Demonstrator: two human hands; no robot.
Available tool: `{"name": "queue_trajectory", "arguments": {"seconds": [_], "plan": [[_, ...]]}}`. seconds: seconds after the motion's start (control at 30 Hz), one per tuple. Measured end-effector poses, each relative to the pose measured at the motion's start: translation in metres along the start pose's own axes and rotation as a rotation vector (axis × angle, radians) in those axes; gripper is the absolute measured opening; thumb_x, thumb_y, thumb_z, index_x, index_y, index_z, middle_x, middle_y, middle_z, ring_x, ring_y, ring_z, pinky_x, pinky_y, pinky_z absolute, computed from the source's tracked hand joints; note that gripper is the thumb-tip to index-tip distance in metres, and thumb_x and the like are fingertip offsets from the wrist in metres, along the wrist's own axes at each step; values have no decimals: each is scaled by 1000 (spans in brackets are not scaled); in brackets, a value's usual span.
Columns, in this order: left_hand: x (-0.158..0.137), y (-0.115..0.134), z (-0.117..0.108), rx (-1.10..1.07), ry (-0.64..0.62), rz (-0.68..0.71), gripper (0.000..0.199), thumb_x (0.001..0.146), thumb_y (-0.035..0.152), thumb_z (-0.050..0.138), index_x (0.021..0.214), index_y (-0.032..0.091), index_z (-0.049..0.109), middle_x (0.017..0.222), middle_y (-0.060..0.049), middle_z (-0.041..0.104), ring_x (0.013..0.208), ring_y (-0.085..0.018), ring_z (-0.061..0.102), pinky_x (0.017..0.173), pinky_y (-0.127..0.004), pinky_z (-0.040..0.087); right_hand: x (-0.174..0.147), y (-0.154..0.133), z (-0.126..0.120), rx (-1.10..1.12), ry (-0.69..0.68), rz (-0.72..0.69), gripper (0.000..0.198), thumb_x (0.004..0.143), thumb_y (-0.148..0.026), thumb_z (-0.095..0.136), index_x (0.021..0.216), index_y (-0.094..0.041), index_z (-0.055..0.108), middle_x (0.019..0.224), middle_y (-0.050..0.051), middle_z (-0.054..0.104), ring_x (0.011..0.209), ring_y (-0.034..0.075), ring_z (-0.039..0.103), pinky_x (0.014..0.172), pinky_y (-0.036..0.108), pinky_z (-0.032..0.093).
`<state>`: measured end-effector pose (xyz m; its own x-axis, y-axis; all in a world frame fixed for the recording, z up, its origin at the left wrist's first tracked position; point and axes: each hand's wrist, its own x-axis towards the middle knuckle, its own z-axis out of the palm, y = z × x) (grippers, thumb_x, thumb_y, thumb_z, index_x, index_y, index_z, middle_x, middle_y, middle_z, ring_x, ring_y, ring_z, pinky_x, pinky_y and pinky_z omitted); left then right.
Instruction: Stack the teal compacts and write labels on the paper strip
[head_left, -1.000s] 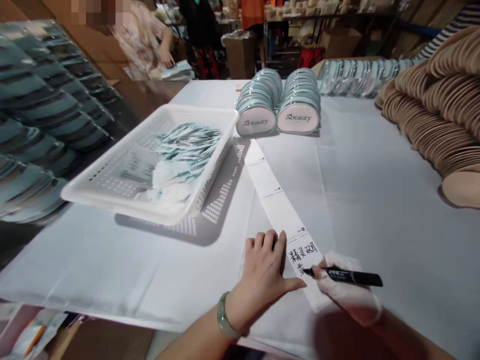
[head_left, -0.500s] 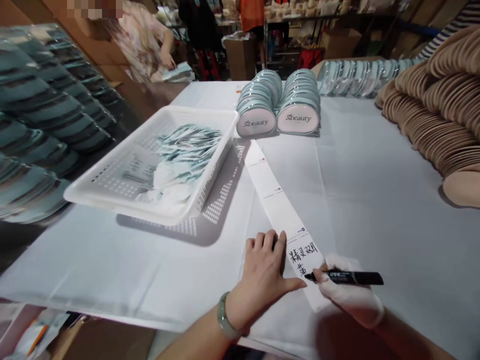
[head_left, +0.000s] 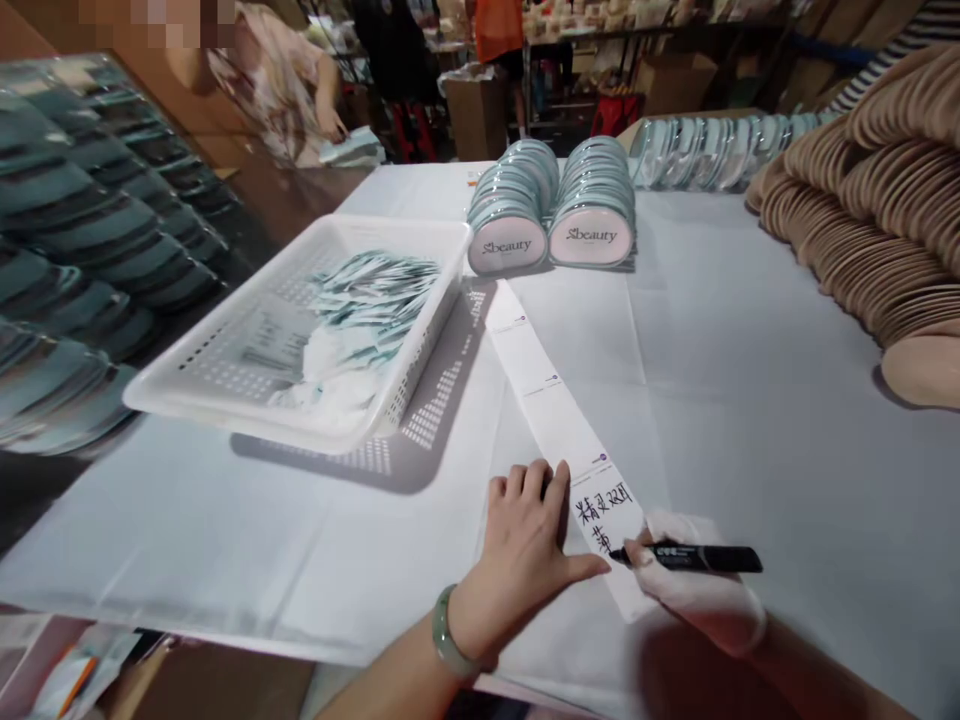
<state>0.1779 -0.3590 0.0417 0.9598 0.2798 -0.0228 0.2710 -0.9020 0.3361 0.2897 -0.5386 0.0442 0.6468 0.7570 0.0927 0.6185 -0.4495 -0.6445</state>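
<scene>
Right now, L hand (head_left: 529, 545) lies palm-down nr the tabletop's (head_left: 375, 570) near edge, holding down the label strip (head_left: 559, 410); its fingers (head_left: 556, 490) are loosely bent, thumb spread wide, index tip at the strip's L side & thumb tip on the paper, nothing gripped. R hand (head_left: 694, 585), in a white glove w/ bare fingertips, has its fingers closed on a black marker (head_left: 705, 558), nib at the lower line of handwriting; can't tell if nib's touching. Strip slants from nr the near edge twd the far edge, w/ small purple logos & blk handwritten characters on its near end. Green bangle (head_left: 448, 630) on L wrist. White plastic basket (head_left: 300, 425), L of strip twd tabletop's L edge, holds white-&-teal packets (head_left: 375, 300). Beyond strip's far end, twd far edge: two rows of oval "beauty" packs (head_left: 592, 236), side by side. Clear-fronted packs (head_left: 697, 150) lined up along far edge, R part; brown oval pads (head_left: 892, 260) piled at R edge. Past far L corner, another person's hand (head_left: 335, 130) rests on a pale stack (head_left: 352, 147).
</scene>
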Motion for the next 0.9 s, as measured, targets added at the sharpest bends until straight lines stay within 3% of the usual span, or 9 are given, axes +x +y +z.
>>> {"name": "queue_trajectory", "arguments": {"seconds": [0.1,0.2,0.3,0.47,0.67,0.8,0.9], "plan": [[0,0,0,5,2,0,106,61,84,70,142,19,48,125,-15,58,107,-35,52,87,-47,41,-2,5,1,-52,53,-3,35,87,-40,53,58,-23,62,52,0,62,46,15,58,45,26,47],[0,0,0,11,1,0,107,60,84,71,142,19,49,125,-15,58,107,-35,52,86,-46,42,-3,8,1,-91,114,121,38,88,-47,51,61,-23,63,56,2,65,50,19,61,48,30,49],[0,0,0,14,3,2,109,59,84,72,142,18,49,125,-15,58,107,-34,53,86,-46,42,-2,9,-1,32,61,190,41,90,-55,52,68,-22,66,63,3,69,58,21,65,51,31,50],[0,0,1,11,7,8,111,58,85,72,142,16,49,124,-15,58,107,-34,52,86,-47,42,-2,12,-2,-3,54,115,36,86,-48,54,62,-24,64,55,1,64,50,18,60,49,30,46],[-1,0,0,8,-2,5,111,58,84,73,143,16,48,126,-15,57,107,-35,52,86,-47,42,0,3,-2,7,52,249,39,87,-54,50,65,-23,61,58,3,66,53,20,61,50,31,46],[0,0,0,11,-8,8,112,59,85,72,143,16,47,126,-15,57,108,-34,52,87,-47,42,5,-3,-4,-127,55,209,34,80,-44,46,51,-24,47,47,2,58,44,17,54,46,30,40],[0,-1,1,19,-11,5,111,59,85,71,143,17,48,126,-15,57,107,-34,53,87,-47,42,6,-1,-3,-53,22,231,36,81,-47,47,54,-24,53,53,2,63,50,18,60,50,30,46]]}}
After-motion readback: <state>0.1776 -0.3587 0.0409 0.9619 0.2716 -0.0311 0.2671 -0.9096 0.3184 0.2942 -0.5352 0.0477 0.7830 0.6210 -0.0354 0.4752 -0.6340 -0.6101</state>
